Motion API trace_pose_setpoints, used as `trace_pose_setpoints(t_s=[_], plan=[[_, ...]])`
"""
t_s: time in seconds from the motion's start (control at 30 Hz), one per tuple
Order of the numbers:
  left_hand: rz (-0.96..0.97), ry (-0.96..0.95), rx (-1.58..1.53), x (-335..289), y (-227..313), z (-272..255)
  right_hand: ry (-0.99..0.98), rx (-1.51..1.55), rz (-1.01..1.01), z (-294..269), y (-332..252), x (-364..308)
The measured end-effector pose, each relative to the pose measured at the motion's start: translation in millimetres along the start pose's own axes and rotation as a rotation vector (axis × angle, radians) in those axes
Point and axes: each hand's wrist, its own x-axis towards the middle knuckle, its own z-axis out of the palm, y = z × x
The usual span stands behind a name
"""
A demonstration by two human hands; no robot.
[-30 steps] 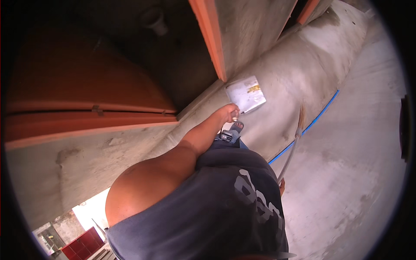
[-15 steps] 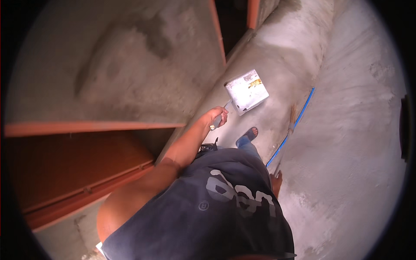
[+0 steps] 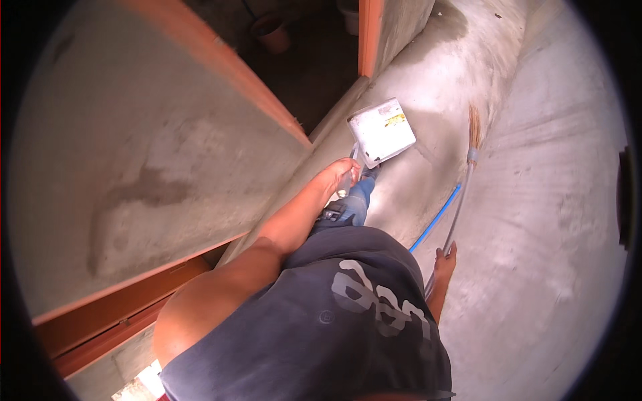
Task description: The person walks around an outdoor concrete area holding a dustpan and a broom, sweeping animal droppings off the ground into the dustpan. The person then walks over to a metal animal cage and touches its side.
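Gripping the narrow grey handle (image 3: pixel 344 184) of a white, boxy dustpan (image 3: pixel 381 136) with a yellow patch: left hand (image 3: pixel 341 172), grip clenched, pan at between 1 and 2 o'clock from view centre; cannot tell whether it touches the grey concrete floor (image 3: pixel 418 184). Right hand (image 3: pixel 446 262) at 4 o'clock, grip closed around the long grey stick of a brown-bristled broom (image 3: pixel 472 155), bristles at 2 o'clock. Slender blue tube (image 3: pixel 435 220) lies near 3 o'clock, beside the stick.
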Motion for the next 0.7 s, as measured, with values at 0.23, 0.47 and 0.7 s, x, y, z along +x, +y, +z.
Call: trace_pose_setpoints(t_s=[0.23,0.47,0.7], plan=[[0.084,0.112,-0.026,19,38,65,-0.129,0.176,0.046,2,47,8],[-0.008,0.017,0.000,16,41,64,-0.203,0.345,0.201,-1,140,27],[-0.136,0.098,-0.173,44,71,103,-0.188,-0.226,0.110,-7,36,78]])
